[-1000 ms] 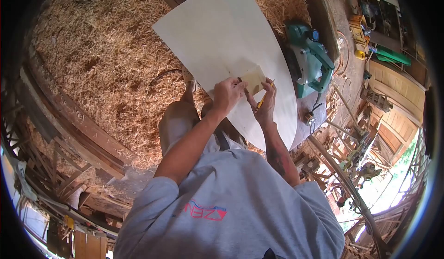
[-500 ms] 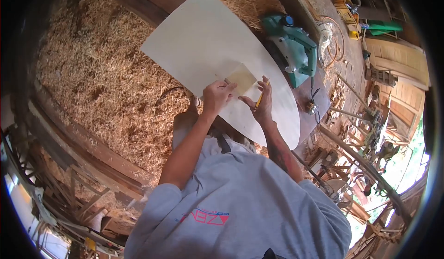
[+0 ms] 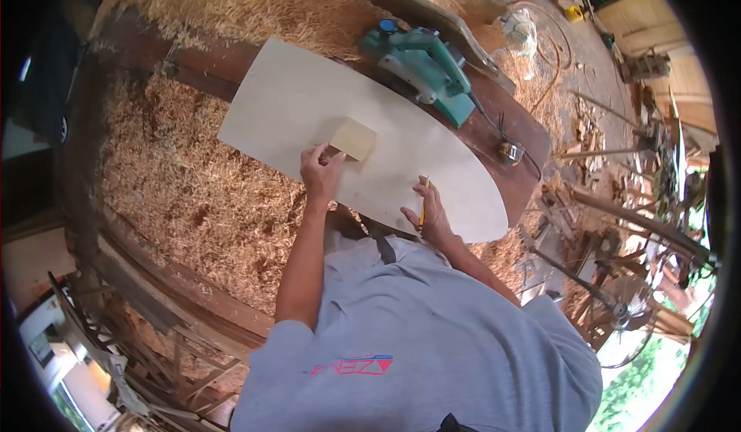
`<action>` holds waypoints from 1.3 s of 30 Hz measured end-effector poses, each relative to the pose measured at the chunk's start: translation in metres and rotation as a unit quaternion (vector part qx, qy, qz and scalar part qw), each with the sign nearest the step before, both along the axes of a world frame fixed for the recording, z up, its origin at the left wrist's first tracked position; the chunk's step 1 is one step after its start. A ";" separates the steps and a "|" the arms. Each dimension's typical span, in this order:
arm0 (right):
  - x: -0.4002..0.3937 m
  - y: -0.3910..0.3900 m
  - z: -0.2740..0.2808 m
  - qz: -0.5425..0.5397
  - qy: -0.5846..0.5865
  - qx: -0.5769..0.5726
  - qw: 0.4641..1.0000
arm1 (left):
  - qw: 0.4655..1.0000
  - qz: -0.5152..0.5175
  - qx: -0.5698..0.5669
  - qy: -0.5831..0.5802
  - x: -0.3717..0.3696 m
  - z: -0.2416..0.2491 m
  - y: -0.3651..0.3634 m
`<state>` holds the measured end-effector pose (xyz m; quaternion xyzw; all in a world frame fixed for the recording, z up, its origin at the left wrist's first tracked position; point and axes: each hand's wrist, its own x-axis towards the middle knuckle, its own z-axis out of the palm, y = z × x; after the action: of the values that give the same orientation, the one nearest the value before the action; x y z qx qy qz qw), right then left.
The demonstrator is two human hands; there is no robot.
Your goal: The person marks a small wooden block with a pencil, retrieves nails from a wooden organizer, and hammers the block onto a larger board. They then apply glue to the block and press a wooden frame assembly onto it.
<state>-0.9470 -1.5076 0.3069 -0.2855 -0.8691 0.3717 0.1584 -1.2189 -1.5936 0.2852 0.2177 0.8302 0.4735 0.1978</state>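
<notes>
A large pale sheet (image 3: 440,150) with one long curved edge lies in front of me. On it, my left hand (image 3: 320,176) holds a small yellowish square piece (image 3: 355,139) by its lower left corner, thumb and fingers closed at the edge. Farther right, my right hand (image 3: 432,212) is low over the sheet near its front edge. A yellow pencil (image 3: 423,204) is tucked in that hand, its other fingers loosely spread.
A green electric planer (image 3: 424,69) rests behind the sheet on a brown wooden surface (image 3: 521,116). Right of it sits a round metal tape measure (image 3: 511,152) beside a dark cord. Wood shavings (image 3: 201,177) cover the left side, and scrap wood lies to the right.
My view has shifted, so the sheet and planer appear farther left. My left hand and the square piece have moved away from my right hand, which keeps the pencil.
</notes>
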 end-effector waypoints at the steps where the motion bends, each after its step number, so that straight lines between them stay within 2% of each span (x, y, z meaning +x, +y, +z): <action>1: 0.012 0.000 0.001 -0.013 0.006 -0.004 1.000 | 0.999 0.011 -0.017 -0.025 0.001 -0.002 -0.001; 9: 0.094 0.031 0.002 -0.069 -0.009 -0.018 0.997 | 0.998 0.008 -0.045 0.036 -0.002 -0.006 -0.001; 16: 0.113 0.040 0.010 -0.111 -0.029 -0.007 0.993 | 0.999 0.001 -0.033 -0.005 -0.006 -0.007 -0.004; 19: 0.080 0.038 0.019 -0.103 -0.009 0.006 0.995 | 0.996 -0.063 -0.057 0.026 -0.021 -0.001 -0.001; 21: 0.045 0.031 0.025 -0.078 0.023 0.008 0.997 | 0.981 -0.184 -0.052 0.039 -0.037 0.002 0.005; 22: 0.025 0.029 0.023 -0.064 0.038 0.053 0.996 | 0.967 -0.236 -0.070 0.058 -0.048 0.010 0.013; 23: 0.002 0.027 0.020 -0.075 0.034 0.054 0.995 | 0.965 -0.248 -0.069 0.055 -0.061 0.016 0.023; 25: -0.038 0.015 0.011 -0.124 0.055 -0.038 0.990 | 0.890 -0.403 -0.101 0.187 -0.080 0.027 0.034; 26: -0.060 0.009 0.002 -0.169 0.075 -0.078 0.980 | 0.892 -0.402 -0.094 0.184 -0.088 0.031 0.040; 28: -0.102 0.001 -0.014 -0.239 0.115 -0.132 0.955 | 0.831 -0.506 -0.154 0.176 -0.106 0.033 0.052; 33: -0.155 -0.022 -0.019 -0.301 0.146 -0.139 0.932 | 0.800 -0.555 -0.150 0.169 -0.121 0.024 0.063; 35: -0.163 -0.031 -0.018 -0.309 0.129 -0.102 0.937 | 0.787 -0.575 -0.153 0.163 -0.123 0.023 0.064; 39: -0.171 -0.038 -0.019 -0.351 0.153 -0.089 0.920 | 0.789 -0.570 -0.158 0.166 -0.120 0.025 0.067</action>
<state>-1.1175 -1.5459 0.2876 -0.5244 -0.6416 0.4073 0.3839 -1.3392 -1.5265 0.3105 0.6923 0.6388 0.0932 0.3224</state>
